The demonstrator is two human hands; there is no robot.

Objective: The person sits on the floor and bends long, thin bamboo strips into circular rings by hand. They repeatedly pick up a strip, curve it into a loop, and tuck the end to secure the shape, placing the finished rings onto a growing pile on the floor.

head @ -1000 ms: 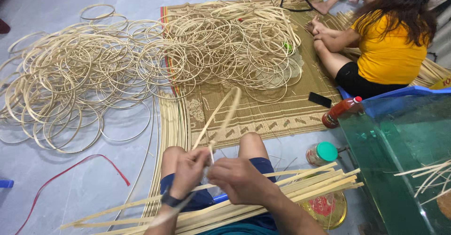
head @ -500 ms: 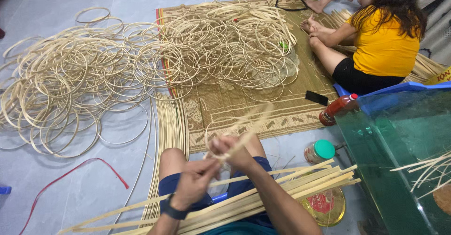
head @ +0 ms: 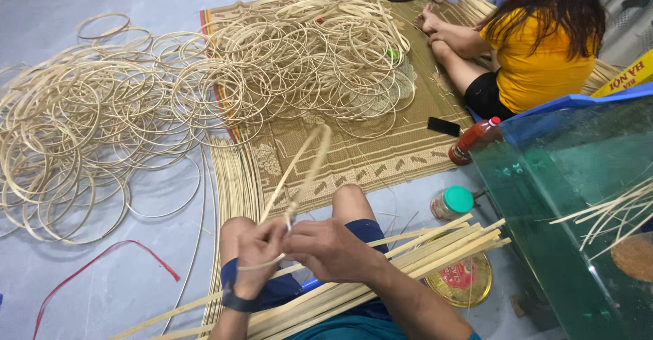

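Hoops (head: 129, 115) heap on the floor at left, while above our knees our left hand (head: 257, 250) and right hand (head: 332, 248) pinch a bent bamboo strip (head: 299, 170), which could spring loose if either grip slackens.

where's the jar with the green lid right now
In the head view, the green-lidded jar stands on the floor at right, between the glass tank and the person's knee, below the red bottle.

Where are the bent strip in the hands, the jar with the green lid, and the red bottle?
Strip (head: 309, 160), head view, top of bend.
Jar (head: 452, 202), head view, green lid.
Bottle (head: 469, 140), head view, its body.
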